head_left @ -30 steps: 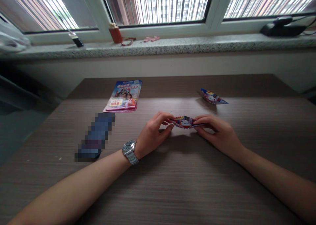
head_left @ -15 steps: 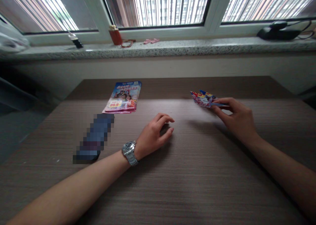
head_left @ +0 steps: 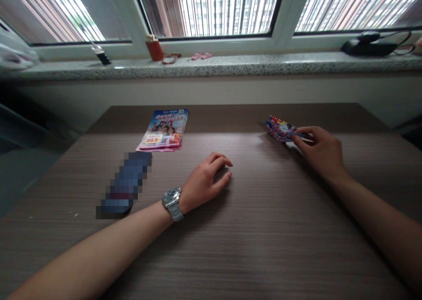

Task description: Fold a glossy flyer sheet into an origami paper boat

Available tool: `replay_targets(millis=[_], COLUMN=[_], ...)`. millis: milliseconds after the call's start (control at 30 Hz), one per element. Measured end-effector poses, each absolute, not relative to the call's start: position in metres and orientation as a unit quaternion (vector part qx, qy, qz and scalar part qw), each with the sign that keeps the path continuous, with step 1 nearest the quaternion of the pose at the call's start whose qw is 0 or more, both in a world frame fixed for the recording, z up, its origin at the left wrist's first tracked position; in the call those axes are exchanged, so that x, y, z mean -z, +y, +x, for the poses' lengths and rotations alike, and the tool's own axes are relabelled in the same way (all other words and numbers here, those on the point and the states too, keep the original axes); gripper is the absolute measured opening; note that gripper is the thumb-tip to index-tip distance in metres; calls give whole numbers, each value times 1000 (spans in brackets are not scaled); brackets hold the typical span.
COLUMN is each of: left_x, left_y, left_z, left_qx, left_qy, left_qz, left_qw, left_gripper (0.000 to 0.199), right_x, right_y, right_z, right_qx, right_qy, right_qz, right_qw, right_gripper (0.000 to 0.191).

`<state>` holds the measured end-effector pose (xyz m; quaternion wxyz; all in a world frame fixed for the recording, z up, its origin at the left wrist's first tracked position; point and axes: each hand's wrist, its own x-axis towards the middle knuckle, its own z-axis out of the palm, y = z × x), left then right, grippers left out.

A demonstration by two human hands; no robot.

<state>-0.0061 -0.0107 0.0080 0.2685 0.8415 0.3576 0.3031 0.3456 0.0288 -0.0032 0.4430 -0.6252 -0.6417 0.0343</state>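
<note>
Between the thumb and fingers of my right hand (head_left: 321, 150) is a piece of folded printed paper (head_left: 280, 129), red, blue and yellow, its pointed end turned to the left. The paper is close over the right part of the table; whether it touches the surface I cannot tell. My left hand (head_left: 207, 177) rests on the table near the middle, holding nothing, with thumb and curled fingers apart. A silver metal watch (head_left: 173, 203) circles the left wrist.
A stack of colourful flyers (head_left: 165, 128) lies at the back left of the wooden table (head_left: 231, 251). In front of it is a dark pixelated oblong (head_left: 127, 183). On the stone windowsill (head_left: 247, 65) are a red container (head_left: 154, 48), pink pieces (head_left: 201, 56) and a black device (head_left: 367, 45) with a cable.
My right hand has shifted a little to the right with the folded paper, which is now turned at a different angle. The left hand has stayed in place.
</note>
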Motion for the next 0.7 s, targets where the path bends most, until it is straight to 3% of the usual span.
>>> replay_targets(millis=[533,700], left_x=[-9,-8], left_y=[-10,-9], left_z=[-6,-6], left_qx=[-333,-359], left_qy=[375,404], left_qz=[820,796], left_qw=[277,272], left_gripper=[19,32], right_x=[-3,-9], right_y=[11,-7], right_z=[313,292], right_qx=[-133,-203], right_qy=[-723,-736], right_qz=[-524,-487], right_qw=[430,424], right_gripper=[14,10])
